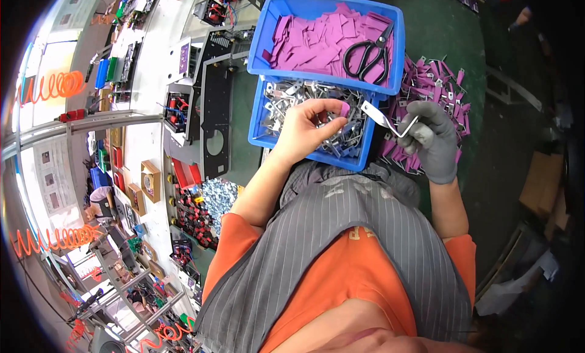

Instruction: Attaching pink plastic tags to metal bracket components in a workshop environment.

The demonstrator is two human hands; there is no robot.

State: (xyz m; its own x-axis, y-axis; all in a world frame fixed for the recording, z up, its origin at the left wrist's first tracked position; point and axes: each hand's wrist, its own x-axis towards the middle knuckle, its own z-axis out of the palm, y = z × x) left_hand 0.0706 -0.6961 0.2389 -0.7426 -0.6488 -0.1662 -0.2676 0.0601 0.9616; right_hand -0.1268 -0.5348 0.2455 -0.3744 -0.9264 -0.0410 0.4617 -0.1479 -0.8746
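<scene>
Two blue plastic bins sit on the green tabletop (pixel 439 30) in front of the person, one stacked partly over the other. The upper blue plastic bin (pixel 390 48) holds a heap of purple paper slips (pixel 311 39), too many to count, with one pair of black-handled scissors (pixel 367 53) lying on top at its right side. The lower blue plastic bin (pixel 356 159) holds a tangle of bent silver metal brackets (pixel 292 94), also past counting. The bare left hand (pixel 308 127) reaches into this lower bin, its fingers (pixel 329 106) curled and pinching one small purple slip (pixel 345 109) just above the brackets. The right hand (pixel 432 140), in a grey knit glove, hovers just right of the lower bin; its fingers are closed around the bent end of one silver metal bracket (pixel 384 118), whose flat strip points up and left toward the purple slip, the two near each other but apart. To the right of both bins lies a loose pile of brackets wrapped in purple slips (pixel 436 79) on the tabletop.
</scene>
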